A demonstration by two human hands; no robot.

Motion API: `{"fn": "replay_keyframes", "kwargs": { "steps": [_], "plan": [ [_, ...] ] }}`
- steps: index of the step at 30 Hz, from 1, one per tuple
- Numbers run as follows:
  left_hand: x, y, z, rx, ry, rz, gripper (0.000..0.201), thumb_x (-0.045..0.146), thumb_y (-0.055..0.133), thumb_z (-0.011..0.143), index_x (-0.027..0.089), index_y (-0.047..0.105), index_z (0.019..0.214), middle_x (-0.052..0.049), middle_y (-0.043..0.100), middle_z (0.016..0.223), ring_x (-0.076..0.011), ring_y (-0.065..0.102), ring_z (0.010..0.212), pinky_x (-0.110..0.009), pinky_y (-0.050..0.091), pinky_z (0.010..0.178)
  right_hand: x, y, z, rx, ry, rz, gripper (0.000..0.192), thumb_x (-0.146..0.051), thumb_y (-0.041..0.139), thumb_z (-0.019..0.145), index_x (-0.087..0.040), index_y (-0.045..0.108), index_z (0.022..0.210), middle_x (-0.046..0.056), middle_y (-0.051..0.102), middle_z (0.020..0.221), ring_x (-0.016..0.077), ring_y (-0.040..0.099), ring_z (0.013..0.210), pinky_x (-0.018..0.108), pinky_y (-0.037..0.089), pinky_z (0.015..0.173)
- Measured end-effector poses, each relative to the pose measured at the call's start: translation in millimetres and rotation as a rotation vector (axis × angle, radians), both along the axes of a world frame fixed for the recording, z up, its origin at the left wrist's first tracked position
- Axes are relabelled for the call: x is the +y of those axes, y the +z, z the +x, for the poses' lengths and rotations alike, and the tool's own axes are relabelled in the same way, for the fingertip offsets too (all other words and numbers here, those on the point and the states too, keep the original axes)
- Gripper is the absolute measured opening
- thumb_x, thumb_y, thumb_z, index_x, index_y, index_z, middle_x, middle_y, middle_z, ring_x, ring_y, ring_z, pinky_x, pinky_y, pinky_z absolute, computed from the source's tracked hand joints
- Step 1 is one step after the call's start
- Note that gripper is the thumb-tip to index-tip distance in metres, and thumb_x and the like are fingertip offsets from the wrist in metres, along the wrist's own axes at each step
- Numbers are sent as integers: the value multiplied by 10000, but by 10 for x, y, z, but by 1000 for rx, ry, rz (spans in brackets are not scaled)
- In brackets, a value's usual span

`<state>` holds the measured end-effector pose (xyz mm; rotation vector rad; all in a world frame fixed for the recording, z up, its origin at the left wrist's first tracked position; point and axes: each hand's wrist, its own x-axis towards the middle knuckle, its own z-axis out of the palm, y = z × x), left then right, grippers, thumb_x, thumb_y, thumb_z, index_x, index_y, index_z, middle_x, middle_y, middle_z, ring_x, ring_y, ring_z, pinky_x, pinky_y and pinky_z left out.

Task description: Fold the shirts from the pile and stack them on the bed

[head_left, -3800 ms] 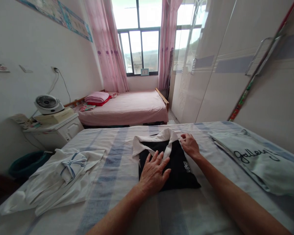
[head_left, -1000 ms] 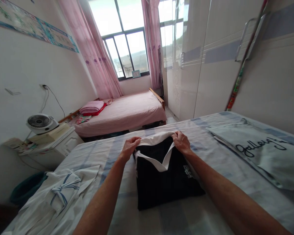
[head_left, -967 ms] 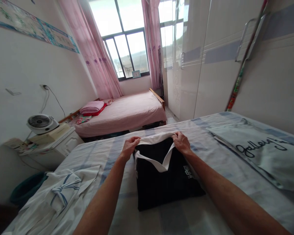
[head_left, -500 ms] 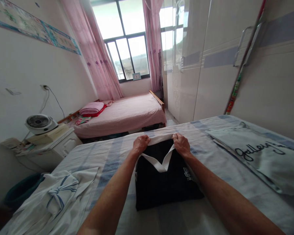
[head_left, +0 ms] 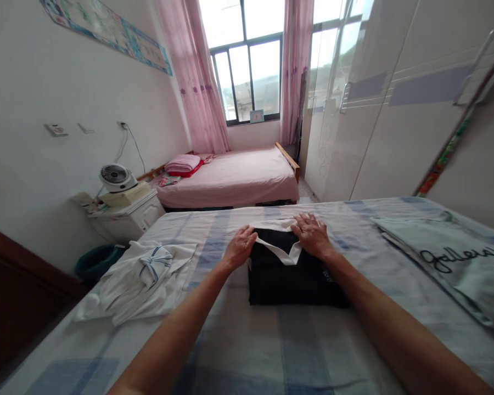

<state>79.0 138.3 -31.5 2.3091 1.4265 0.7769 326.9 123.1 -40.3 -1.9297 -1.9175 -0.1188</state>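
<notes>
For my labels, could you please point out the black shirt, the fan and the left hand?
Black shirt [head_left: 290,284]: head view, front below collar.
Fan [head_left: 114,174]: head view, round grille.
Left hand [head_left: 240,247]: head view, its back.

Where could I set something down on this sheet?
Bare sheet shows nearer you than the black shirt, between the forearms, and from the right forearm to the lettered garment. The gap toward the white garment is partly crossed by the left forearm. The collar is crowded: both hands are there.

The shirt [head_left: 292,286] is matt cloth, the wardrobe [head_left: 360,131] glossy.
</notes>
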Motion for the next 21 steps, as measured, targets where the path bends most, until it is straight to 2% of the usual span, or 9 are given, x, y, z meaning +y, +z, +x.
{"fn": "replay_keyframes", "kwargs": {
  "steps": [3, 6, 8, 10, 12, 15, 17, 21],
  "plan": [
    [-102, 46, -81, -149, 102, -62, 385, 291, 454, 876, 168, 606, 1207, -98, 603, 1240, -210, 572, 1113, -305, 400, 993, -110, 155, 20, 41, 27, 110, 465, -372, 302, 952, -207, 492, 1342, 69, 425, 1448, 265, 259, 1380, 484, 216, 1095],
    [-176, 116, -90, -231, 102, -181, 371, 214, 625, 714, 179, 675, 1080, -58, 687, 997, -200, 637, 851, -291, 467, 851, -299, 233, 29, 104, 86, 56, 480, -364, 268, 957, -197, 480, 1354, 65, 442, 1436, 247, 298, 1366, 449, 259, 1093],
    [-193, 121, -43, -279, 114, -206, 358, 167, 655, 649, 176, 698, 1004, -29, 685, 823, -189, 628, 759, -285, 470, 797, -449, 165, 31, 127, 108, 22, 497, -391, 265, 956, -190, 471, 1361, 71, 433, 1442, 231, 303, 1366, 429, 266, 1096],
    [-185, 94, 32, -354, 141, -216, 285, 137, 635, 641, 172, 704, 916, -6, 647, 701, -171, 611, 707, -270, 463, 761, -597, 20, 40, 129, 110, -11, 504, -418, 280, 951, -193, 470, 1361, 77, 422, 1449, 224, 305, 1367, 422, 265, 1098],
    [-167, 52, 108, -451, 188, -216, 200, 134, 578, 680, 168, 677, 850, 7, 605, 651, -144, 591, 663, -246, 456, 707, -723, -141, 64, 123, 88, -57, 504, -430, 295, 948, -198, 474, 1358, 79, 416, 1453, 229, 304, 1368, 429, 261, 1096],
    [-177, -17, 177, -608, 265, -246, 197, 162, 507, 735, 165, 595, 910, 20, 574, 655, -107, 558, 591, -210, 440, 594, -830, -253, 119, 114, 65, -107, 494, -416, 313, 944, -182, 495, 1339, 83, 427, 1445, 245, 302, 1368, 434, 255, 1092],
    [-221, -58, 187, -692, 292, -298, 243, 195, 523, 736, 163, 542, 976, 25, 572, 665, -97, 552, 559, -196, 435, 547, -820, -184, 141, 130, 69, -88, 483, -406, 331, 937, -173, 511, 1320, 90, 444, 1430, 246, 319, 1356, 428, 265, 1084],
    [-312, -118, 189, -809, 333, -391, 280, 408, 479, 807, 159, 522, 928, 5, 574, 679, -105, 566, 564, -205, 447, 524, -563, 201, 30, 200, 112, 18, 447, -371, 370, 917, -179, 529, 1288, 93, 490, 1385, 217, 383, 1305, 382, 303, 1057]
  ]
}}
